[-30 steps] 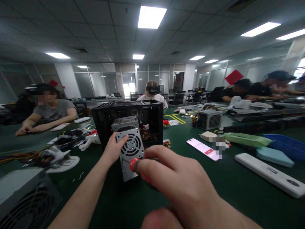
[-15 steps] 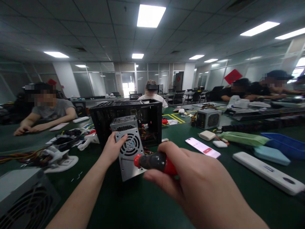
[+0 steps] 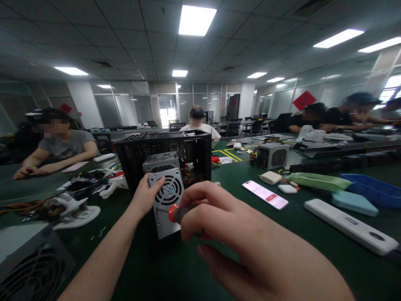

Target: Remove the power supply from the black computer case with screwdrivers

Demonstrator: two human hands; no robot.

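Left hand (image 3: pixel 144 196) grips the power supply (image 3: pixel 166 200) at frame centre; right hand (image 3: pixel 225 225), fingers curled, clasps the screwdriver (image 3: pixel 175 213) against it.

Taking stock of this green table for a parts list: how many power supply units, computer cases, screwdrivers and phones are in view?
Power supply unit: 3
Computer case: 1
Screwdriver: 1
Phone: 1
Total: 6
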